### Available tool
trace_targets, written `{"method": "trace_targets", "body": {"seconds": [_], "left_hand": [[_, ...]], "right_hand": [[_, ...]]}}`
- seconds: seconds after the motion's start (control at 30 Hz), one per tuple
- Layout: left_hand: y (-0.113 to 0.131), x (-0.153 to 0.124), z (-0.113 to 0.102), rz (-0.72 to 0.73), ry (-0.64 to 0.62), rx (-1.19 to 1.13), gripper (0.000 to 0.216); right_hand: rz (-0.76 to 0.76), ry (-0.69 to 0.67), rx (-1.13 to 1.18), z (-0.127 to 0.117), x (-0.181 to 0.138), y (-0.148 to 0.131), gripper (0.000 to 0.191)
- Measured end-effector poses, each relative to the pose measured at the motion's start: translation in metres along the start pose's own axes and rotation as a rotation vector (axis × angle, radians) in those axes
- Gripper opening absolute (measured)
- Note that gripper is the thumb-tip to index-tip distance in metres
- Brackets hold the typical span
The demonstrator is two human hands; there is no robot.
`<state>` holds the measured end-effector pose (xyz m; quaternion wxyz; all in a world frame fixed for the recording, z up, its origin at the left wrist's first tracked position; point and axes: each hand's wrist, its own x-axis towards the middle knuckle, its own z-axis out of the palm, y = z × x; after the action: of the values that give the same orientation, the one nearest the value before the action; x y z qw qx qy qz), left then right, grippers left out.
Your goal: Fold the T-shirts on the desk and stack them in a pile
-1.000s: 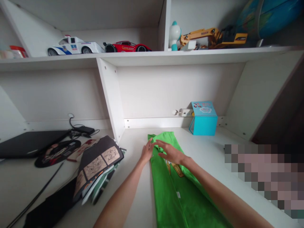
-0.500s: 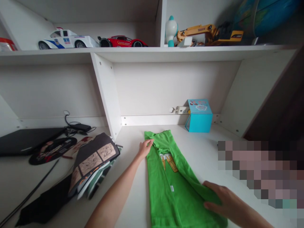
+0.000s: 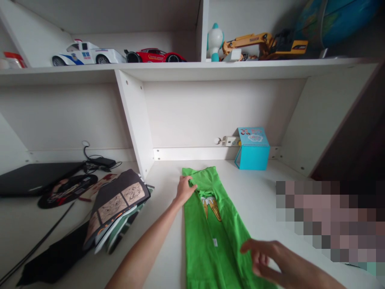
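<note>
A green T-shirt (image 3: 221, 257) lies on the white desk with its sides folded inward in long strips. Part of a yellow-and-white print and a small white label show between the folds. At the upper left edge, by the folded top end, my left hand (image 3: 185, 188) pinches the cloth between thumb and fingers. My right hand (image 3: 267, 257) is over the lower right edge of the shirt, index finger extended and the other fingers loosely curled, with no cloth visibly gripped. The shirt's bottom end runs out of view.
Folded dark clothes (image 3: 120, 204) lie to the left, near a black laptop (image 3: 39, 176) and a power adapter (image 3: 104, 161). A blue desk calendar (image 3: 254, 156) stands at the back beside a power strip (image 3: 231, 141). Toy vehicles line the shelf (image 3: 168, 71) above. A blurred patch covers the right side.
My right hand has let go of the shirt's right edge and moved slightly left, its fingers curling. My left hand stays near the top left edge, its grip shifted a little.
</note>
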<state>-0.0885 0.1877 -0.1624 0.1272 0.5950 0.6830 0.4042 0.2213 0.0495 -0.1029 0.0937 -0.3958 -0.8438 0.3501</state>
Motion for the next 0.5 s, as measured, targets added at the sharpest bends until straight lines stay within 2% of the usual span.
{"method": "trace_targets", "body": {"seconds": [0.1, 0.17, 0.3, 0.4, 0.5], "left_hand": [[0.005, -0.005, -0.003, 0.218, 0.060, 0.208, 0.033], [0.004, -0.007, -0.001, 0.311, -0.027, 0.278, 0.041], [-0.004, -0.007, 0.007, 0.239, -0.279, 0.380, 0.050], [-0.009, -0.007, 0.009, 0.204, -0.297, 0.396, 0.057], [-0.008, -0.009, 0.007, 0.195, -0.280, 0.398, 0.060]], "right_hand": [[-0.066, 0.080, -0.070, -0.027, 0.039, 0.010, 0.035], [-0.106, 0.145, -0.182, -0.038, 0.077, 0.019, 0.037], [-0.092, 0.248, -0.350, -0.037, 0.161, 0.036, 0.043], [-0.052, 0.272, -0.406, -0.025, 0.218, 0.044, 0.049], [0.007, 0.275, -0.449, -0.013, 0.258, 0.050, 0.053]]}}
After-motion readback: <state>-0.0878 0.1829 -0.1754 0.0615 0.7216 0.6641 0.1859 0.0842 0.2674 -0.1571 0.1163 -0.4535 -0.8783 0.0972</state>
